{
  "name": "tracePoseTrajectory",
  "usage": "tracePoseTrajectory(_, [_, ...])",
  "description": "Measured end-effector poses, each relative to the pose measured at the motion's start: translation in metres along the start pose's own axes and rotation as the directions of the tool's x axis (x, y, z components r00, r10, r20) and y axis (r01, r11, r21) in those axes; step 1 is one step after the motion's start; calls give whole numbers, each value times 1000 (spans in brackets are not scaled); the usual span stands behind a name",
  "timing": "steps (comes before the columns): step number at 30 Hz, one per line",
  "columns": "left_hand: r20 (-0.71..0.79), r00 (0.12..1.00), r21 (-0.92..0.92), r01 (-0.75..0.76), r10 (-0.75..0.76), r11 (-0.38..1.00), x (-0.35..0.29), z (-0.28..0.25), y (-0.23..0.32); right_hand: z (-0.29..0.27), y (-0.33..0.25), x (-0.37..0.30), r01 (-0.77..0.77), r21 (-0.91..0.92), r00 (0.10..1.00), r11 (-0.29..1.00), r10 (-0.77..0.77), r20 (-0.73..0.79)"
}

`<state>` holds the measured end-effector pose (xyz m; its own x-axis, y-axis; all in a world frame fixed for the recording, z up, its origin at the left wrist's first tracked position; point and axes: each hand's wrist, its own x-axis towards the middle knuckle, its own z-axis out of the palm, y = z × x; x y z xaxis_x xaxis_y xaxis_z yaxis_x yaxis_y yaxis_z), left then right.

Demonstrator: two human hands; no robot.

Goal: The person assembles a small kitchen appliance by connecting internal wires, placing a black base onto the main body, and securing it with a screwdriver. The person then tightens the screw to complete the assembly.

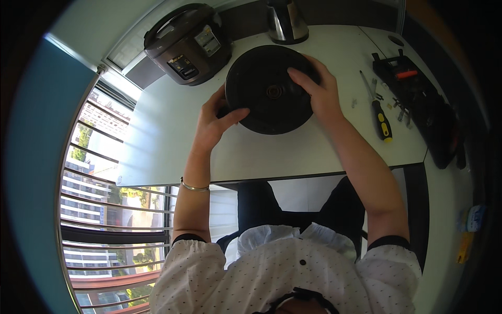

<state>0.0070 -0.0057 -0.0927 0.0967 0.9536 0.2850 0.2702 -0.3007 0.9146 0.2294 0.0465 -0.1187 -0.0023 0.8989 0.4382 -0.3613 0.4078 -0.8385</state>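
Observation:
A round black disc-shaped thing [264, 116] with a small ringed hub at its centre is over the white table, between my two hands; its exact kind I cannot make out. My left hand [215, 120] grips its left rim, with the thumb on the face and the fingers round the side. On the right rim, my right hand [321, 86] is closed, its thumb laid across the face and its other fingers partly hidden behind the edge. To the right lies a screwdriver [382, 118] with a black and yellow handle, apart from my right hand.
A dark multicooker [185, 47] stands at the far left, and a steel kettle [286, 23] at the back. An opened black tool case [426, 104] lies at the right, with a red-orange piece [406, 75] on it and small bits [401, 112] beside it. A window with blinds [112, 209] is at the left.

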Motion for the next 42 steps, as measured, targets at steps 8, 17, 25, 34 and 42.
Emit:
tracePoseTrajectory(8, [9,1000,44,12,-12,999,2,-6,-3,0,1,2,-6,-26,1000,1000,6,10])
tracePoseTrajectory(17, [15,1000,65,15,-16,998,2,-8,-10,-1,6,3,-8,17,1000,1000,7,22])
tracePoseTrajectory(25, [-11,1000,104,30,-29,994,1,-9,-11,3,1,1,-26,9,1000,1000,26,-4])
tracePoseTrajectory(34, [-44,999,141,2,4,990,1,-6,-12,1,6,1,-28,-2,999,1000,27,-38])
tracePoseTrajectory(42, [-75,997,265,-14,35,964,1,0,-8,-1,11,3,3,-42,998,999,-5,-60])
